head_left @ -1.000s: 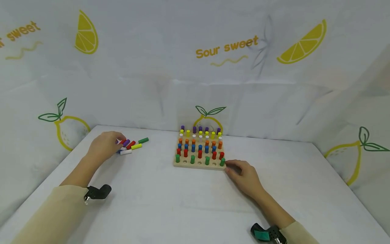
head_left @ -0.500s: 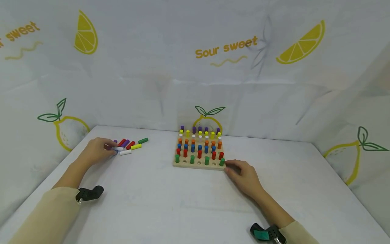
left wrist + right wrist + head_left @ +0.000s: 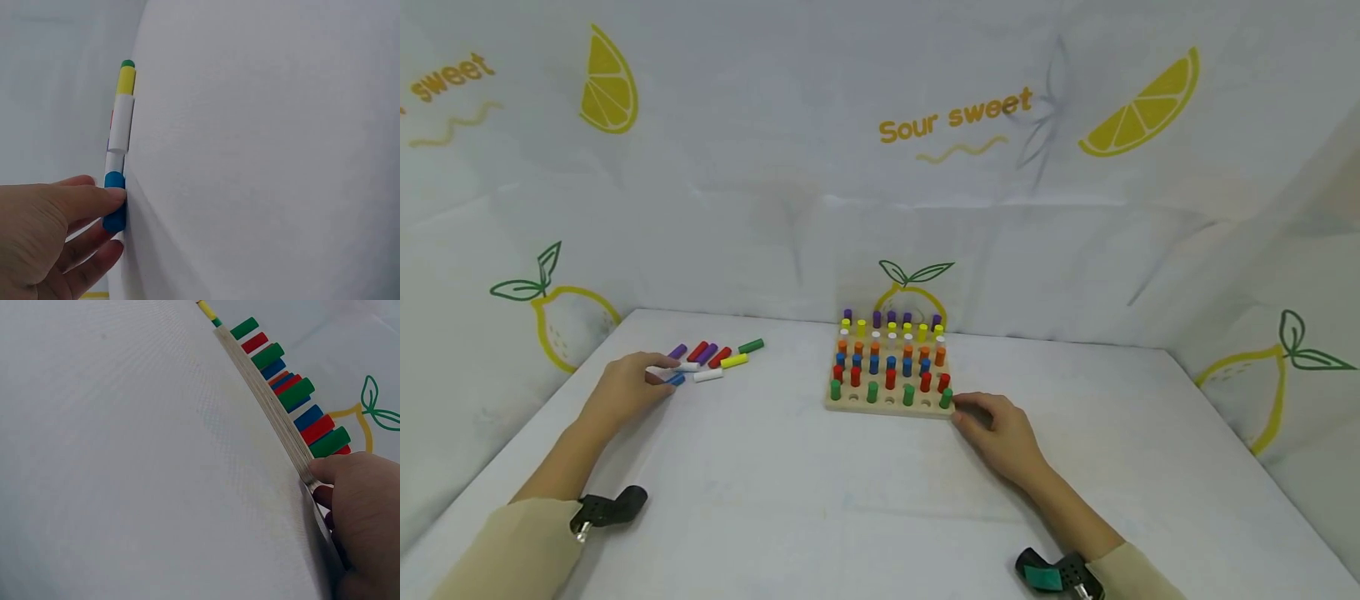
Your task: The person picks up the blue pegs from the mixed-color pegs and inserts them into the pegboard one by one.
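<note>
In the left wrist view my left hand pinches a blue peg, its thumb laid across the peg. The head view places this left hand at the near left side of a loose group of pegs, the blue peg at its fingertips. My right hand holds the near right corner of a wooden pegboard. From the right wrist, the thumb of my right hand lies against the board's edge. Rows of coloured pegs stand upright in the board; a few holes in the green front row are bare.
Loose pegs lie beyond the left hand: white ones, purple, red, a yellow one and a green one. A white cloth with lemon prints hangs behind the white table.
My left hand has drawn back from over the pegs, towards the left and nearer to me, uncovering purple, white and blue ones. The right hand stays at the board's corner.
</note>
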A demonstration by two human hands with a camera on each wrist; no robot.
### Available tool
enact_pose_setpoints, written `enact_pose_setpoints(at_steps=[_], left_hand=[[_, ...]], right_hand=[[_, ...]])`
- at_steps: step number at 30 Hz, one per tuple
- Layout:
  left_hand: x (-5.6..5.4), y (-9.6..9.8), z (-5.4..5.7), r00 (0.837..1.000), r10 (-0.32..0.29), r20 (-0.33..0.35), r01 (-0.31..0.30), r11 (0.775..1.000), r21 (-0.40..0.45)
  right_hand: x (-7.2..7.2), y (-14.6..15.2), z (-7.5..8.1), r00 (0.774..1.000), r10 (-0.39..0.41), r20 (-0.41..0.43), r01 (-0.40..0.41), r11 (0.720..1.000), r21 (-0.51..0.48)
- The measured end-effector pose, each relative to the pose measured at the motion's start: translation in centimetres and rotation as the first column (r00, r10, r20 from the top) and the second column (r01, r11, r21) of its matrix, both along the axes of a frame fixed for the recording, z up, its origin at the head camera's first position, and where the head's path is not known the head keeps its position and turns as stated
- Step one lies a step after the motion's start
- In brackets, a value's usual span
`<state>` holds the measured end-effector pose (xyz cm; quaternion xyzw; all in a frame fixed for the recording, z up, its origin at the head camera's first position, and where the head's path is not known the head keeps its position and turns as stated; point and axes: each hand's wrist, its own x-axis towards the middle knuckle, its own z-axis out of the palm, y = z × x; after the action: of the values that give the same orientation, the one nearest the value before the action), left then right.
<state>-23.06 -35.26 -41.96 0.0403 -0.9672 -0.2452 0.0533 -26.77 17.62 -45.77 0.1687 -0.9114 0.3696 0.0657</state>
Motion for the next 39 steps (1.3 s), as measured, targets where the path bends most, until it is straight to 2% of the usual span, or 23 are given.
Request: enact_pose_setpoints(at_steps=[5, 12, 21, 29, 39], left_hand=[[0.4, 0.9, -0.1, 1.0, -0.012, 0.006, 0.012, 1.0, 0.007], [0.7, 2.2, 0.2, 0.999, -0.044, 0.019, 0.045, 0.998, -0.04], [0.7, 3.1, 0.0, 0.999, -0.041, 0.013, 0.041, 0.996, -0.08], [0.8, 4.1, 0.4, 0.998, -0.053, -0.046, 0.05, 0.996, -0.069], [-0.1, 6.8, 1.7, 0.986, -0.089, -0.139, 0.089, 0.996, -0.003]], right_hand=[[0.1, 0.0, 0.1, 1.0, -0.002, -0.013, 0.003, 1.0, 0.014], [0.2, 0.1, 0.1, 1.0, -0.01, -0.015, 0.01, 1.0, 0.007], [0.3, -0.1, 0.1, 1.0, 0.002, -0.026, -0.002, 1.0, -0.007], [0.3, -0.3, 0.2, 0.999, 0.008, -0.041, -0.008, 1.0, -0.005], [0.2, -0.1, 0.1, 0.999, 0.013, -0.047, -0.013, 1.0, 0.0]])
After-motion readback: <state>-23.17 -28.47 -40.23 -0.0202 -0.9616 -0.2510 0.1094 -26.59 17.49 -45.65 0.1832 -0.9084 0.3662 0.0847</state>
